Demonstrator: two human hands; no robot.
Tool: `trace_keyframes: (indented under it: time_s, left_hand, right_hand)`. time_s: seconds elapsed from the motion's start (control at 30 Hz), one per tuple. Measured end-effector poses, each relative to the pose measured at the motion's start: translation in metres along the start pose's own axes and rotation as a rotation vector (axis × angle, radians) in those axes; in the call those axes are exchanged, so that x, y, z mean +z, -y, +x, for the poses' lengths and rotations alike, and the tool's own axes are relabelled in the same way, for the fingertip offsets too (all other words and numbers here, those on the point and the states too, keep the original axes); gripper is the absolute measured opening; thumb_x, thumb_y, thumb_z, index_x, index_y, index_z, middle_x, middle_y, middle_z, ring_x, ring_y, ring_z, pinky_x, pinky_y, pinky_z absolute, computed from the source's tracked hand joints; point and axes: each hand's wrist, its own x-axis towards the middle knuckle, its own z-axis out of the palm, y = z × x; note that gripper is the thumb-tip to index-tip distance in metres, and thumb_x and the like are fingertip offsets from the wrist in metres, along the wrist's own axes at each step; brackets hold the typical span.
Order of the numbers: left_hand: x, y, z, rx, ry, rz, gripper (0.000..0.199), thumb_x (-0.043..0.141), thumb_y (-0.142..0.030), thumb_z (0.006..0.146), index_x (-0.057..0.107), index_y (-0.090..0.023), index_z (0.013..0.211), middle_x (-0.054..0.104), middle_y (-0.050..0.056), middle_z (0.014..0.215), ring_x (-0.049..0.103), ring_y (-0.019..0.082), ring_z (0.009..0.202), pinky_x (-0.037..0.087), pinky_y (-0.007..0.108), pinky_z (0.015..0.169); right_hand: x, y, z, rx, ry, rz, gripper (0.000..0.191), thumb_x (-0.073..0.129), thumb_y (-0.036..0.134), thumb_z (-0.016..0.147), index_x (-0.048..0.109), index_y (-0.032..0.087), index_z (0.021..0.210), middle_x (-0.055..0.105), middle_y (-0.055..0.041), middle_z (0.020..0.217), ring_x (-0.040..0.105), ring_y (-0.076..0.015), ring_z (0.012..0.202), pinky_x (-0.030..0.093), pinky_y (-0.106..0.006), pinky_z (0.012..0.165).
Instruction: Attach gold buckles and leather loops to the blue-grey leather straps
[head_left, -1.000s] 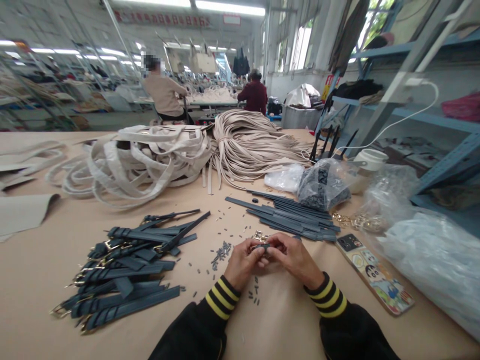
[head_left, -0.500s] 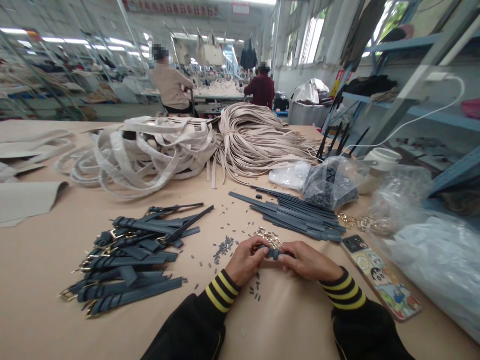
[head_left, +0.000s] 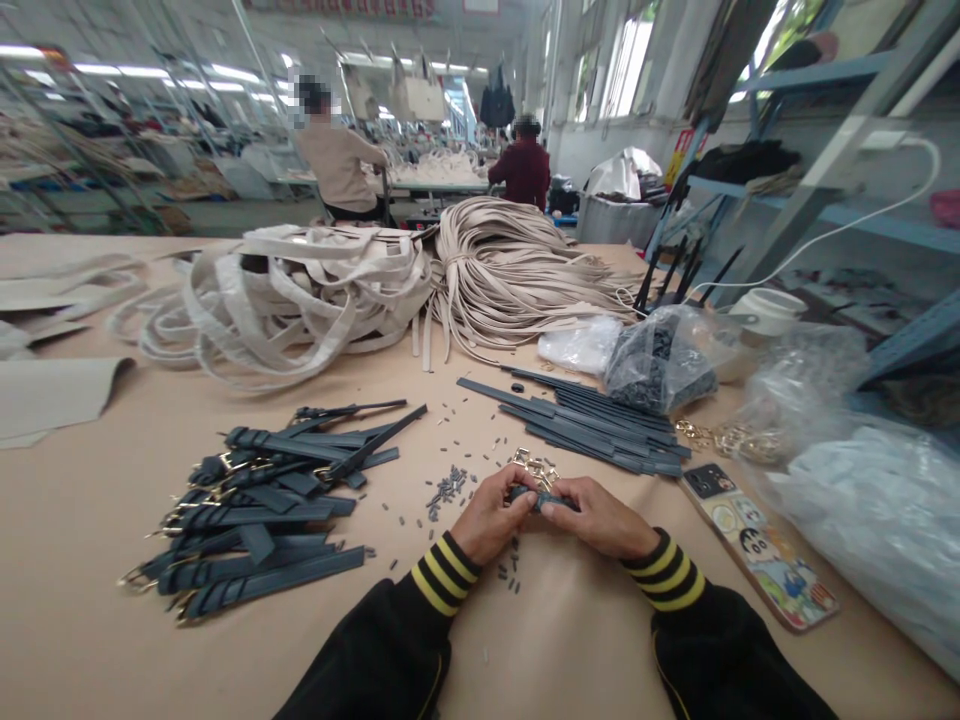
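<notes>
Between my two hands is a short dark blue-grey strap (head_left: 546,499), mostly covered by my fingers. My left hand (head_left: 495,515) pinches its left part, and my right hand (head_left: 604,517) grips its right part with thumb and fingers. Just beyond my fingertips lie several gold buckles (head_left: 534,464). Small dark pieces (head_left: 448,490) are heaped and scattered left of my left hand, with a few more under my wrists. Further left is a pile of dark straps (head_left: 262,510) fitted with gold buckles. Flat dark strips (head_left: 600,425) lie beyond my right hand.
Coiled beige straps (head_left: 300,300) and a tied beige bundle (head_left: 510,270) fill the table's far side. On the right are a phone (head_left: 761,545), clear plastic bags (head_left: 862,500), a gold chain (head_left: 742,440) and a white tub (head_left: 769,310). Two people sit at a table behind.
My right hand has shifted slightly left, closer to my left hand, and its fingers have moved along the strap. My left hand stays nearly in place. The view has tilted a little.
</notes>
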Motion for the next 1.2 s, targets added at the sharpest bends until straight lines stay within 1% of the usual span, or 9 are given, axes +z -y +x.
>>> trace_keyframes:
  time_s: [0.17, 0.3, 0.37, 0.5, 0.7, 0.83, 1.0, 1.1, 1.2]
  left_hand:
    - [0.002, 0.002, 0.001, 0.05, -0.115, 0.117, 0.009, 0.048, -0.016, 0.074, 0.056, -0.016, 0.079, 0.057, 0.0, 0.073, 0.051, 0.013, 0.07, 0.039, 0.024, 0.067]
    - [0.005, 0.003, 0.001, 0.055, -0.184, 0.145, 0.011, 0.048, -0.015, 0.073, 0.056, -0.016, 0.08, 0.059, 0.001, 0.075, 0.052, 0.014, 0.071, 0.04, 0.024, 0.068]
    - [0.006, 0.002, 0.001, 0.051, -0.195, 0.146, 0.01, 0.048, -0.014, 0.073, 0.056, -0.016, 0.079, 0.059, 0.001, 0.075, 0.052, 0.014, 0.07, 0.04, 0.025, 0.067]
    - [0.006, 0.003, 0.0, 0.054, -0.195, 0.143, 0.01, 0.048, -0.015, 0.074, 0.056, -0.016, 0.08, 0.06, 0.002, 0.075, 0.053, 0.014, 0.071, 0.04, 0.025, 0.068]
    - [0.009, 0.007, -0.003, 0.121, -0.171, 0.195, 0.011, 0.047, -0.015, 0.076, 0.055, -0.017, 0.082, 0.06, 0.001, 0.076, 0.053, 0.014, 0.07, 0.04, 0.024, 0.067]
    - [0.01, 0.004, -0.005, 0.155, -0.146, 0.243, 0.01, 0.045, -0.016, 0.078, 0.053, -0.017, 0.083, 0.058, 0.0, 0.075, 0.051, 0.013, 0.068, 0.039, 0.023, 0.066]
    - [0.01, 0.002, -0.007, 0.204, -0.135, 0.288, 0.01, 0.041, -0.016, 0.08, 0.05, -0.018, 0.084, 0.056, 0.001, 0.073, 0.05, 0.013, 0.067, 0.038, 0.024, 0.066]
    - [0.01, 0.003, -0.008, 0.219, -0.144, 0.29, 0.01, 0.041, -0.016, 0.08, 0.05, -0.018, 0.084, 0.055, 0.0, 0.073, 0.05, 0.013, 0.067, 0.038, 0.024, 0.066]
    - [0.008, 0.004, -0.007, 0.191, -0.118, 0.254, 0.009, 0.042, -0.016, 0.079, 0.05, -0.018, 0.083, 0.055, 0.0, 0.072, 0.05, 0.013, 0.067, 0.038, 0.024, 0.065]
  right_hand:
    - [0.009, -0.003, 0.004, 0.07, -0.206, -0.103, 0.014, 0.053, 0.028, 0.077, 0.048, 0.017, 0.071, 0.048, 0.0034, 0.063, 0.044, -0.0114, 0.059, 0.033, -0.022, 0.053]
    - [0.004, 0.007, 0.001, -0.003, -0.389, -0.243, 0.012, 0.057, 0.026, 0.074, 0.052, 0.019, 0.082, 0.055, -0.0031, 0.08, 0.051, -0.017, 0.075, 0.04, -0.027, 0.067]
    - [0.003, 0.013, -0.003, 0.031, -0.466, -0.329, 0.007, 0.052, 0.026, 0.077, 0.053, 0.019, 0.08, 0.056, -0.0049, 0.079, 0.052, -0.0186, 0.075, 0.04, -0.029, 0.068]
    - [0.014, 0.015, -0.008, 0.267, -0.4, -0.291, 0.013, 0.047, 0.028, 0.08, 0.056, 0.02, 0.075, 0.06, -0.0035, 0.064, 0.056, -0.0182, 0.06, 0.039, -0.028, 0.057]
    - [0.031, 0.011, -0.003, 0.38, -0.416, 0.061, 0.013, 0.05, 0.029, 0.075, 0.053, 0.017, 0.075, 0.061, -0.0035, 0.065, 0.057, -0.0162, 0.059, 0.039, -0.024, 0.051]
    - [0.032, 0.014, -0.003, 0.426, -0.375, 0.383, 0.016, 0.049, 0.03, 0.074, 0.046, 0.016, 0.065, 0.048, 0.0039, 0.05, 0.037, -0.0061, 0.039, 0.025, -0.018, 0.038]
    - [0.032, 0.019, -0.007, 0.435, -0.335, 0.716, 0.023, 0.052, 0.036, 0.072, 0.042, 0.017, 0.066, 0.037, 0.0086, 0.05, 0.019, -0.0017, 0.035, 0.01, -0.017, 0.034]
    - [0.03, 0.017, -0.008, 0.426, -0.302, 0.684, 0.024, 0.051, 0.039, 0.074, 0.041, 0.017, 0.068, 0.036, 0.0087, 0.05, 0.019, -0.0026, 0.035, 0.01, -0.017, 0.034]
    - [0.026, 0.013, -0.009, 0.333, -0.263, 0.427, 0.023, 0.049, 0.037, 0.078, 0.045, 0.017, 0.067, 0.042, 0.006, 0.052, 0.029, -0.0055, 0.04, 0.021, -0.018, 0.038]
